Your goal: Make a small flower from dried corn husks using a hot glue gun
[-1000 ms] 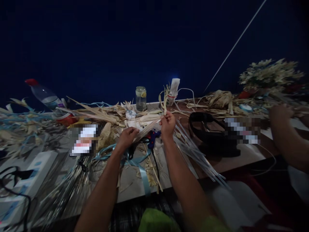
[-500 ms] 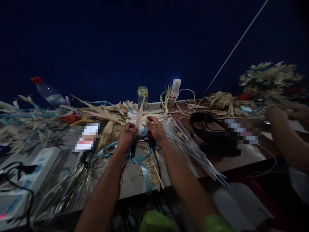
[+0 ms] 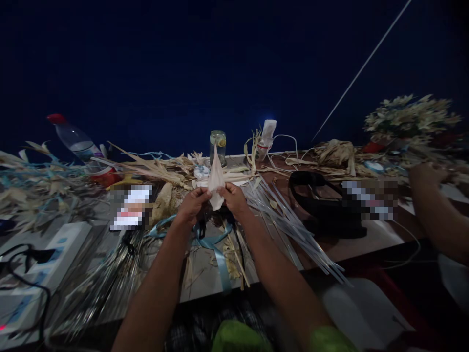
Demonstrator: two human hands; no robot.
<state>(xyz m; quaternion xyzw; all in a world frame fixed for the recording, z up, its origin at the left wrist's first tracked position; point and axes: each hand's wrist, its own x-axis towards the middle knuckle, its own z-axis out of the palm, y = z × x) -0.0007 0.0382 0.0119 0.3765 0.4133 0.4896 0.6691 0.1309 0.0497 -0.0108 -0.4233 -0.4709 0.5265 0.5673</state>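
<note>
A pale, pointed corn husk (image 3: 216, 178) stands upright between my hands, broad at its lower half and tapering to a tip above. My left hand (image 3: 195, 203) pinches its left edge between thumb and fingers. On the other edge, my right hand (image 3: 233, 196) pinches it in the same way. Behind the tip is a glass jar (image 3: 218, 142). Beneath my hands a light blue ribbon (image 3: 220, 259) trails over the table's front edge. Clear plastic sticks (image 3: 293, 230) lie fanned out to the right of my right forearm.
Dried husks (image 3: 157, 168) litter the back. To the left are a red-capped bottle (image 3: 75, 139), a power strip (image 3: 60, 259) and thin wires (image 3: 110, 274). A black strap-like object (image 3: 322, 205) lies right. Another person's arm (image 3: 436, 210) reaches in; husk flowers (image 3: 410, 117) stand behind.
My right hand has closed on the husk's right edge, where its fingers were apart before. The husk has turned its broad face towards me and come slightly lower.
</note>
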